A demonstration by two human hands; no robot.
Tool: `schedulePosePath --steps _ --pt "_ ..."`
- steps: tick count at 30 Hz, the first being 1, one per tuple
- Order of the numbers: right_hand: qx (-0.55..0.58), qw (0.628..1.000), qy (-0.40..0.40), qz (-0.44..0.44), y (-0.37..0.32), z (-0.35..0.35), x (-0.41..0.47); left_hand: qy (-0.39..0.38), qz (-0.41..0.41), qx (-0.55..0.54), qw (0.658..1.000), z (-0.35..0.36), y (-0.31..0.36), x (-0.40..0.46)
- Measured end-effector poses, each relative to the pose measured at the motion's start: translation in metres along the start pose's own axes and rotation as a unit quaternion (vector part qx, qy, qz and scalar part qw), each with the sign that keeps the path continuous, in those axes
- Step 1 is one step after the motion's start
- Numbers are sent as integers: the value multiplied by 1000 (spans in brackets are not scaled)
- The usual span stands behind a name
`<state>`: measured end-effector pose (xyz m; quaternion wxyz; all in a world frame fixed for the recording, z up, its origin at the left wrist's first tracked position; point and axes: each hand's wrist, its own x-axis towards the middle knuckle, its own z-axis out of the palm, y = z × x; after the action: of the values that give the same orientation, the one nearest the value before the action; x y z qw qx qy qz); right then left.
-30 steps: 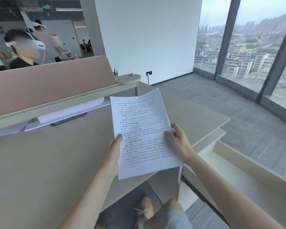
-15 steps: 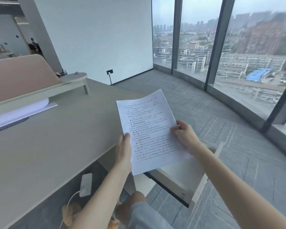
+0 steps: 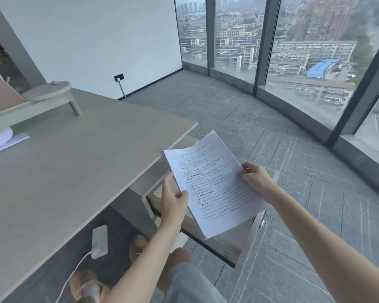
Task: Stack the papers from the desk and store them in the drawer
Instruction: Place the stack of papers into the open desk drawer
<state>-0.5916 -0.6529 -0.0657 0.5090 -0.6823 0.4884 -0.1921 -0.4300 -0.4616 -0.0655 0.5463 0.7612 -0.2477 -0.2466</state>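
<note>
A stack of printed white papers (image 3: 212,184) hangs in the air off the desk's right end, above the pulled-out drawer (image 3: 214,241). My right hand (image 3: 255,179) grips the stack's right edge. My left hand (image 3: 173,201) holds its left edge, thumb on top. The papers tilt down toward me and cover most of the drawer's inside. The beige desk (image 3: 64,171) lies to the left.
More white sheets (image 3: 2,138) lie at the desk's far left under a raised shelf (image 3: 46,95). A power strip (image 3: 99,241) with a cable lies on the floor under the desk. My shoes and knee are below. Grey carpet and tall windows lie to the right.
The view swung right and the papers moved with both hands from above the desk to beyond its right end, lower, over the open drawer. Both hands kept their hold.
</note>
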Motion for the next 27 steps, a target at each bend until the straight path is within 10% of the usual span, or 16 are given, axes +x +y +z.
schedulePosePath --steps 11,27 --pt "-187 981 -53 4 10 14 58 -124 0 178 976 26 -51 24" --pt "-317 944 -84 -25 31 56 100 -223 139 456 850 43 -73 51"
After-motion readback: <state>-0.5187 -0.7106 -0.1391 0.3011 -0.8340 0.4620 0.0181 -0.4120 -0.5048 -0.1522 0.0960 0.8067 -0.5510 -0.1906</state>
